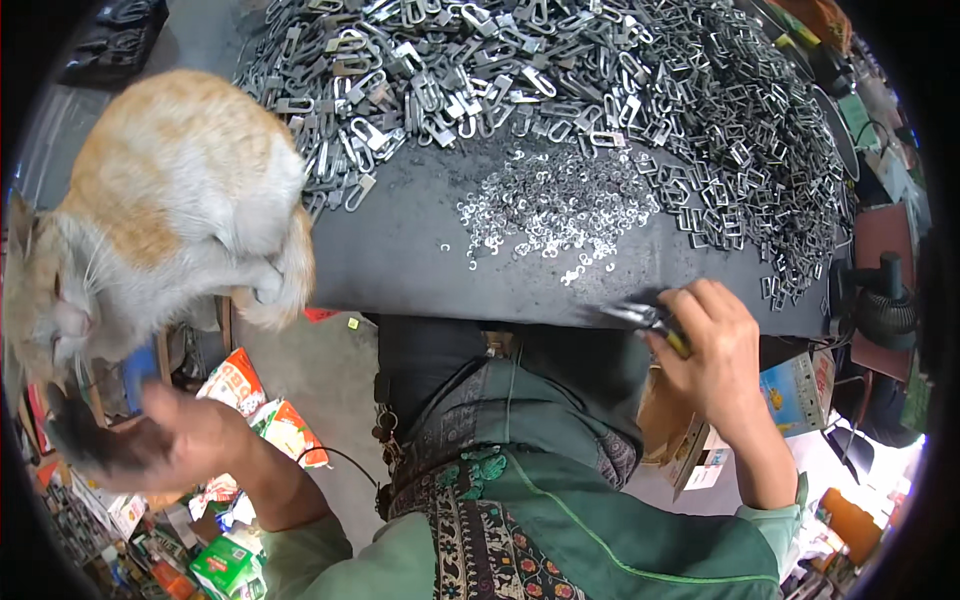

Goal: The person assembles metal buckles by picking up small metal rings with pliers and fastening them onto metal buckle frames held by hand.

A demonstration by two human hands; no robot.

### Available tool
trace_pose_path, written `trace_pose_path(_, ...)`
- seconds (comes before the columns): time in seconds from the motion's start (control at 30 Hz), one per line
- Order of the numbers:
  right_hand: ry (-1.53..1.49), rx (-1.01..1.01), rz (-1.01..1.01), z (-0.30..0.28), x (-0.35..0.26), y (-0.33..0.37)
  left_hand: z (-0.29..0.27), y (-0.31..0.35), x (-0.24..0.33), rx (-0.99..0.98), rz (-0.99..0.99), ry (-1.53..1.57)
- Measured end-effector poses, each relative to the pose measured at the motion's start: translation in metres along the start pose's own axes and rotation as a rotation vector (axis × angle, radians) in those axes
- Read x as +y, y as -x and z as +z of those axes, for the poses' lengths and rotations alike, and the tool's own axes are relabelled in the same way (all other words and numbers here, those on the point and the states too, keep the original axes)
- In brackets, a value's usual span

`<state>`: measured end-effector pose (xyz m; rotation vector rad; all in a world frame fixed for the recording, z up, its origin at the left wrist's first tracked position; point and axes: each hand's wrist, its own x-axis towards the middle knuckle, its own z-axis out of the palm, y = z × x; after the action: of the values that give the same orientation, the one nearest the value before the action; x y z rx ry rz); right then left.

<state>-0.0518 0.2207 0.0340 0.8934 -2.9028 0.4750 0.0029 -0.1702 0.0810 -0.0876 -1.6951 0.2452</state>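
Observation:
My right hand [715,345] is closed around a pair of pliers [640,314] at the near edge of the dark table [385,265]. Their metal jaws point left. My left hand [190,440] is raised off the table, below the head of an orange-and-white cat [180,190]. Its dark fingers are smeared by motion, and the thumb stands up. The cat lies curled on the table's left end, its head hanging over the edge. Beyond the pliers lies a spread of small open metal rings [560,205].
Looped metal clasps [430,80] are heaped along the far side. Rectangular metal links [770,130] cover the right side. A dark tray [112,40] stands far left. Below lie colourful packages [292,432], a green box [222,563] and an open carton [665,420].

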Motion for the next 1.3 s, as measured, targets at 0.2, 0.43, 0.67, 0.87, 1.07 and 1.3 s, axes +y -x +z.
trace_pose_path(0.2, 0.016, 0.093, 0.135, -0.002, 0.015, 0.001, -0.007, 0.024, 0.064, -0.387, -0.373, 0.676)
trace_pose_path(0.43, -0.081, 0.105, 0.13, 0.0, 0.02, -0.008, 0.159, 0.021, 0.123, -0.868, -0.25, 0.343)
trace_pose_path(0.67, -0.015, 0.272, 0.253, 0.005, 0.067, -0.024, 0.189, 0.034, 0.117, -0.941, -0.107, 0.33)
trace_pose_path(0.87, 0.148, 0.263, 0.33, 0.023, 0.068, -0.077, 0.166, 0.041, 0.105, -0.916, -0.685, 0.6)
trace_pose_path(1.07, 0.205, 0.097, 0.483, 0.018, 0.06, -0.089, 0.117, 0.049, 0.105, -0.771, -1.665, 1.737)
trace_pose_path(1.3, 0.212, 0.243, 0.054, 0.008, 0.07, -0.045, 0.072, 0.043, 0.116, -0.908, -1.99, 1.966)
